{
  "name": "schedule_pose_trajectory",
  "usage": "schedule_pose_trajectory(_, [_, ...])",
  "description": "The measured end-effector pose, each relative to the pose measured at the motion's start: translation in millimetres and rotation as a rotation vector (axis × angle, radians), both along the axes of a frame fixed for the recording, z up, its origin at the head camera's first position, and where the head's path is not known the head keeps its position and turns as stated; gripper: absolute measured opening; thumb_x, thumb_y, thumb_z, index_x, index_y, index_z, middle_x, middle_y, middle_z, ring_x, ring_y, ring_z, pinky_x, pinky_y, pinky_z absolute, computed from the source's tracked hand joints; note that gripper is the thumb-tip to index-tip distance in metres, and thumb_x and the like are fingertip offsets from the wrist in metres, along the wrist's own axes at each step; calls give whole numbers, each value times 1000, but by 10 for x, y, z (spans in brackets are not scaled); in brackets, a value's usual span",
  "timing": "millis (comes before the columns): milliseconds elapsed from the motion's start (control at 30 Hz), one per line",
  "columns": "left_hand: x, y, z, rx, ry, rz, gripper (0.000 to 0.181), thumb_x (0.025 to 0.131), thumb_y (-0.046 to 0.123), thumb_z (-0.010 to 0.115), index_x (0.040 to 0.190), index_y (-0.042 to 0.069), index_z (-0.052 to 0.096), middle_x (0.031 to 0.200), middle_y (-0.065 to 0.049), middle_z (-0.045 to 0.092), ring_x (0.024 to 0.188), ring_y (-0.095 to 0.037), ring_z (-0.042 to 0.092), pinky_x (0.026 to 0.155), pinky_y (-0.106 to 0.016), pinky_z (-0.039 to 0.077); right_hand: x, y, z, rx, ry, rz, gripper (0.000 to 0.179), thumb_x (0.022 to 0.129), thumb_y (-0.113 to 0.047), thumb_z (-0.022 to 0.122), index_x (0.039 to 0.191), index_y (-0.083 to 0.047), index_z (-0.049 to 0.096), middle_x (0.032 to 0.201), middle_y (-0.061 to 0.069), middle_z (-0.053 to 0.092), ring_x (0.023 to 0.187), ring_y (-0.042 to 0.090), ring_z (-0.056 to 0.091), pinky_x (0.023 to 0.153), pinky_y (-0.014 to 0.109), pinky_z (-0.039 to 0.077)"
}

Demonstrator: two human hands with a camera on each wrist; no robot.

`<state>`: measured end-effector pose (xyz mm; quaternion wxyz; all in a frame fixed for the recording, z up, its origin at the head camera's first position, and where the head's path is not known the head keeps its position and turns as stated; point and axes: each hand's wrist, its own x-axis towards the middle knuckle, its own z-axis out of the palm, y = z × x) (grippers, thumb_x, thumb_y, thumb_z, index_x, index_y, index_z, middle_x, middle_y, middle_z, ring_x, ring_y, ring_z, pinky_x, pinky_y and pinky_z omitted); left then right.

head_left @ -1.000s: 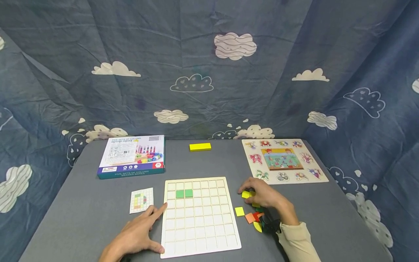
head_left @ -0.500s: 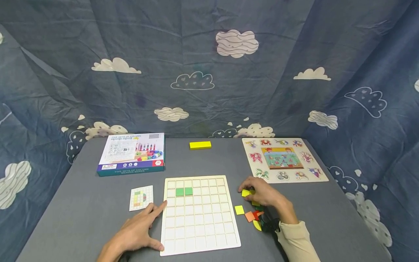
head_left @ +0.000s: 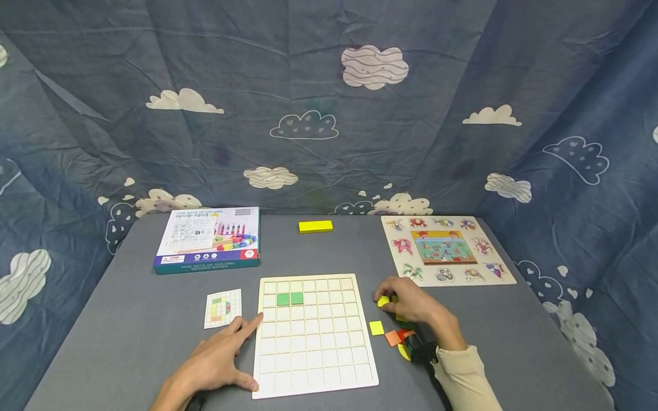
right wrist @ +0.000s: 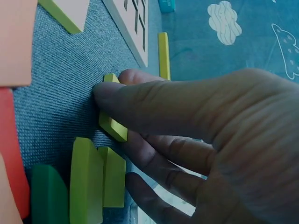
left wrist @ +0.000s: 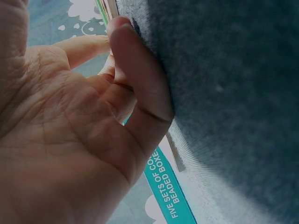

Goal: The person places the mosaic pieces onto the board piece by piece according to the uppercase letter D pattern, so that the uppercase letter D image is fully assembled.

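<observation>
A white grid board point(head_left: 313, 328) lies on the table, two green square tiles point(head_left: 290, 298) set side by side in its second row. My left hand point(head_left: 213, 357) rests at the board's left side, index fingertip and thumb touching its edge. To the right of the board, my right hand point(head_left: 413, 299) pinches a yellow tile point(head_left: 382, 301) between thumb and fingers. The right wrist view shows that yellow tile point(right wrist: 112, 123) partly covered by the thumb. Below the hand lie loose pieces: a yellow square point(head_left: 377, 328), an orange tile point(head_left: 393, 338) and others half hidden by the wrist.
A small card point(head_left: 223, 309) with a coloured grid pattern lies left of the board. Farther back are a boxed bead set point(head_left: 208, 240), a yellow block point(head_left: 316, 226) and a picture puzzle board point(head_left: 493, 237) with sea animals. A patterned curtain point(head_left: 308, 85) hangs behind.
The yellow tile in my right hand has shifted slightly left and turned a little. My left hand stays at the board's edge. The head view has tilted slightly.
</observation>
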<state>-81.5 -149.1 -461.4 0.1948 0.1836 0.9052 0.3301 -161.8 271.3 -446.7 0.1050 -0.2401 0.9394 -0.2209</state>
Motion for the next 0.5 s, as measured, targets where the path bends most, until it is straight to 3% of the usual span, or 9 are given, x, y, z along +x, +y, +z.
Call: schedule_pose_trajectory(500, [-6, -6, 7, 5, 4, -10, 119, 57, 45, 94, 157, 19, 34, 107, 5, 44, 73, -9, 43, 61, -37, 29, -10, -51, 14, 0, 2, -32, 14, 87, -6, 77, 98, -14, 74, 96, -4, 65, 87, 13, 58, 79, 34, 50])
